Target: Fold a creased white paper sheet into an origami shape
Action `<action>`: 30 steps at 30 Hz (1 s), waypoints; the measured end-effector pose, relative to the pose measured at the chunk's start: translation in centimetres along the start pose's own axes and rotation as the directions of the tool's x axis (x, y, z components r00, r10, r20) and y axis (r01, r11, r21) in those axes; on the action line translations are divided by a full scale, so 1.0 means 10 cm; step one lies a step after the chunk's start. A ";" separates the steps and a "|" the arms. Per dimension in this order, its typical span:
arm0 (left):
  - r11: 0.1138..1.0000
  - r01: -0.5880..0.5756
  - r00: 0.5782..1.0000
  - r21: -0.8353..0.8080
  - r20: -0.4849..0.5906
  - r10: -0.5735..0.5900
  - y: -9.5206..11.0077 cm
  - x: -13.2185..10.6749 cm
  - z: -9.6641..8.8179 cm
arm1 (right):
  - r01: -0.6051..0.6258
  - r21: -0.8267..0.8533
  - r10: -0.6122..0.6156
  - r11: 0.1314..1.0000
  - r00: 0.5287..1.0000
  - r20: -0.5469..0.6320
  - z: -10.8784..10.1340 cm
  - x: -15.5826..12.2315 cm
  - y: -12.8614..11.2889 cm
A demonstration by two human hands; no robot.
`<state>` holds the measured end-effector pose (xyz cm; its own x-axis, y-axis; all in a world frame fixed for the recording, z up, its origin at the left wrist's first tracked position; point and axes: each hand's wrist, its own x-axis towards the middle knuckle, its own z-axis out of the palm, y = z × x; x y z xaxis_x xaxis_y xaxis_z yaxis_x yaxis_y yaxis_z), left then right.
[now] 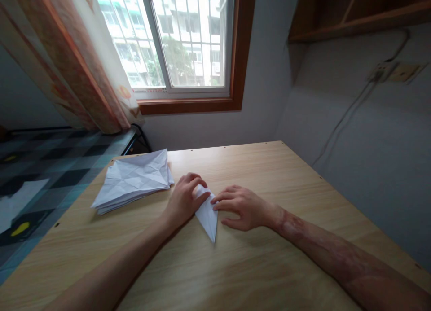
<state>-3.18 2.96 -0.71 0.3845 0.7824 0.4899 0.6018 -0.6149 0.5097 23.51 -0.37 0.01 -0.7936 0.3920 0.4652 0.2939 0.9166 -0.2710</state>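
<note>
A white sheet of paper folded into a narrow, pointed shape (208,219) lies on the wooden table, its sharp tip toward me. My left hand (185,194) grips its upper left part, the thumb lying across the paper and the fingers bent around the far end. On the other side, my right hand (240,207) rests with its fingers stretched out, the fingertips touching the paper's right edge and the thumb apart below. The left hand hides part of the paper's upper end.
A stack of creased white paper (134,176) lies at the table's (269,266) far left. Left of the table is a bed with a checked cover (77,154). A window (195,41) and a curtain (97,77) are ahead; a cable (340,122) hangs on the right wall.
</note>
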 end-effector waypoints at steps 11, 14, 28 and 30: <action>0.958 -0.274 0.883 -0.086 0.371 0.286 0.05 0.04 -0.28 | -0.063 -0.045 0.060 0.997 0.996 -0.066 -0.02 -0.04 0.11; 0.941 -0.317 0.840 -0.119 0.425 0.337 0.03 0.06 -0.35 | -0.096 -0.016 0.094 0.995 0.991 -0.092 -0.03 -0.04 0.12; 0.928 -0.367 0.903 0.059 0.264 0.340 -0.03 0.04 -0.26 | -0.031 0.004 0.031 1.000 0.982 -0.188 -0.03 -0.04 0.09; 0.943 -0.330 0.923 0.045 0.226 0.313 -0.01 0.04 -0.26 | -0.045 -0.028 0.038 0.999 0.975 -0.218 -0.02 -0.04 0.09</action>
<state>-4.92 3.05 1.23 0.7013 0.5520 0.4512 0.4716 -0.8338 0.2871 24.16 0.32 -0.26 -0.6463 0.4344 0.6273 0.3442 0.8997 -0.2684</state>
